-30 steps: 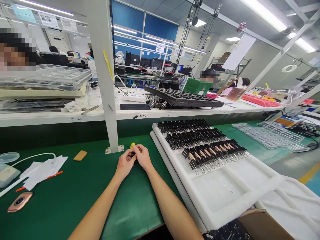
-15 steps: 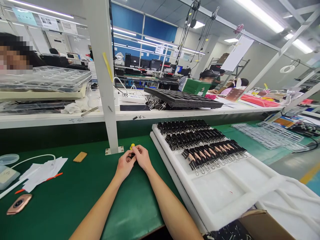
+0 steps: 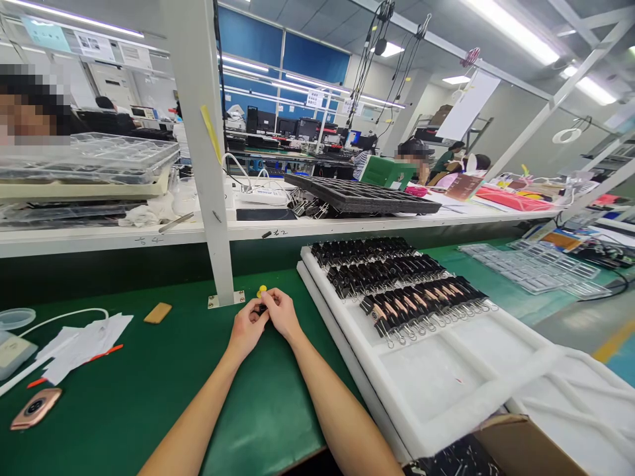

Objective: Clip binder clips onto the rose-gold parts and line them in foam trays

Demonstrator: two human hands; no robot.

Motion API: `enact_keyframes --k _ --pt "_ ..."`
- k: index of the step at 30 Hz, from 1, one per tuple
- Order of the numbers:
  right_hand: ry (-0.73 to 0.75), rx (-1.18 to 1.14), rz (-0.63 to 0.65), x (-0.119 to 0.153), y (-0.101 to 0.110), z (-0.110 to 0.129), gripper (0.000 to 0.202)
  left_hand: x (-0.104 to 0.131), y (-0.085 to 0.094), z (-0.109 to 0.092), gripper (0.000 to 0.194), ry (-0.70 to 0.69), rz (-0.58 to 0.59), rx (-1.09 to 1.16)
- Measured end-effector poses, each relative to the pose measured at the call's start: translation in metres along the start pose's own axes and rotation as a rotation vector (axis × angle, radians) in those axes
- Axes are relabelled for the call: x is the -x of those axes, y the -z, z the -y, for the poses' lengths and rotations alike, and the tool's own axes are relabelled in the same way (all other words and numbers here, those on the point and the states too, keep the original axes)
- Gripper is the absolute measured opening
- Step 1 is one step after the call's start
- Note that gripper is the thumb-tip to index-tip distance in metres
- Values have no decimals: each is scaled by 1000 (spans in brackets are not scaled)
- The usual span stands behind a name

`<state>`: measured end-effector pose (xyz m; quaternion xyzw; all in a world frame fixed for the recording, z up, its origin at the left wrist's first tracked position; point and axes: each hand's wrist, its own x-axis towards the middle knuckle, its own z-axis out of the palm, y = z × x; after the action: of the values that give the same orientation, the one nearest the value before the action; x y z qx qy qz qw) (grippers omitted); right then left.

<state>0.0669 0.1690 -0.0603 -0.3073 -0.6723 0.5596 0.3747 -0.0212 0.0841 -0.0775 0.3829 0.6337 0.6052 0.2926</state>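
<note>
My left hand (image 3: 248, 325) and my right hand (image 3: 280, 312) meet above the green mat, fingers closed in a pinch. Between their fingertips is a small dark piece (image 3: 262, 308), mostly covered, so its kind does not show. A small yellow rounded thing (image 3: 261, 291) shows just beyond the fingertips; whether it is held or lies behind cannot be made out. To the right of my hands, a white foam tray (image 3: 421, 390) carries rows of black binder clips (image 3: 387, 271), the nearest row clamped on rose-gold pieces (image 3: 421, 301).
A rose-gold watch-like case (image 3: 36, 408), white papers (image 3: 89, 344) and a tan block (image 3: 157, 313) lie on the left. A white post (image 3: 218, 264) stands just beyond my hands. A cardboard box (image 3: 530, 449) with clips sits at lower right. Clear plastic trays (image 3: 530, 268) lie far right.
The view has shifted very slightly. Both hands keep the same pinch in the same place. A co-worker in the background has moved a little.
</note>
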Motion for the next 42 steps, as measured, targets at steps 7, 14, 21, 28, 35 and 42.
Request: enact_keyframes --k 7,14,21,28,35,42 --pt "6 7 4 1 0 2 31 -1 1 3 32 -9 12 -15" --pt "-2 -19 7 1 0 2 31 0 1 0 32 -12 9 -40" --pt "-3 -19 5 2 0 3 31 1 1 -4 34 -9 13 -25" --pt "7 -15 18 1 0 -1 32 1 1 -2 35 -2 5 -26" --pt "20 12 11 0 0 -2 34 0 1 -3 35 -2 7 -18" --pt "13 7 10 1 0 -1 33 1 0 -6 35 -10 11 0"
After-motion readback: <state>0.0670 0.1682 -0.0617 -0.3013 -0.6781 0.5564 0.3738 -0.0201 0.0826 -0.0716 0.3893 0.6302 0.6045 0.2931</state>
